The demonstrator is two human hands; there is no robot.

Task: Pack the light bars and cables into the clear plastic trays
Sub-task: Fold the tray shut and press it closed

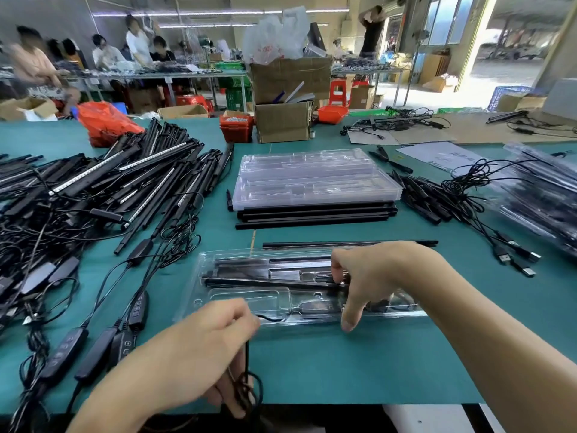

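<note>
A clear plastic tray (206,276) lies on the green table in front of me with black light bars (268,281) in its upper slots and a black inline controller (315,307) in its lower pocket. My left hand (215,335) holds a thin black cable (246,385) that runs into the tray and hangs in loops below the hand. My right hand (368,276) reaches into the tray's right half, fingers curled down on the bars and the cable part there; what they grasp is hidden. One loose bar (312,244) lies just behind the tray.
A stack of empty clear trays (312,179) sits mid-table on several black bars (312,214). A big heap of light bars and cables (93,195) fills the left side. Cables with USB plugs (468,201) and bagged items (543,195) lie right. Cardboard boxes (284,120) stand behind.
</note>
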